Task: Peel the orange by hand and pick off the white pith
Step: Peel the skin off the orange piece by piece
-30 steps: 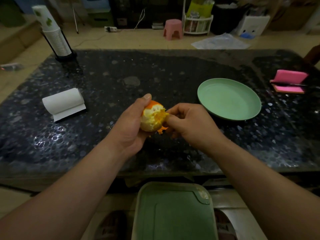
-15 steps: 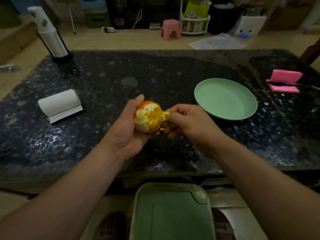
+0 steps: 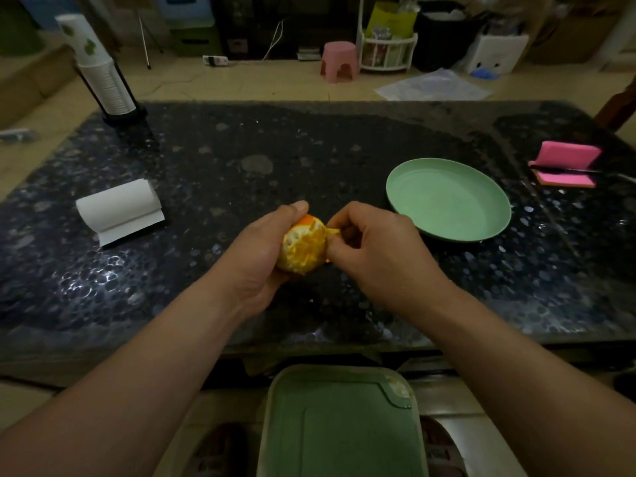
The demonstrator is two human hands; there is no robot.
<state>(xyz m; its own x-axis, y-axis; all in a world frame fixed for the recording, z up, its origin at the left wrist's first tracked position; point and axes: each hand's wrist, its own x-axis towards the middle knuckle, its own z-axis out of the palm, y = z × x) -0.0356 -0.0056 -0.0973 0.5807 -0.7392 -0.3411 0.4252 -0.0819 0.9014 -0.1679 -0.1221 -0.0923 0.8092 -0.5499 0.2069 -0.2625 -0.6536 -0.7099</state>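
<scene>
Green plastic tray (image 3: 340,425) sits nearest, below the table (image 3: 241,160) edge. Above the table's near part, the left hand (image 3: 261,256) cups the mostly peeled orange (image 3: 303,247), its grip wrapped round the fruit. The right hand (image 3: 375,249) is against the fruit's right side, its grip pinching a strip of peel (image 3: 332,231). Farther right lies a green plate (image 3: 447,201); farther left, a paper towel roll (image 3: 118,206).

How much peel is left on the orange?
Mostly peeled: the orange shows pale pith toward the camera, one rind patch on top by the left hand. Its far side is hidden.
</scene>
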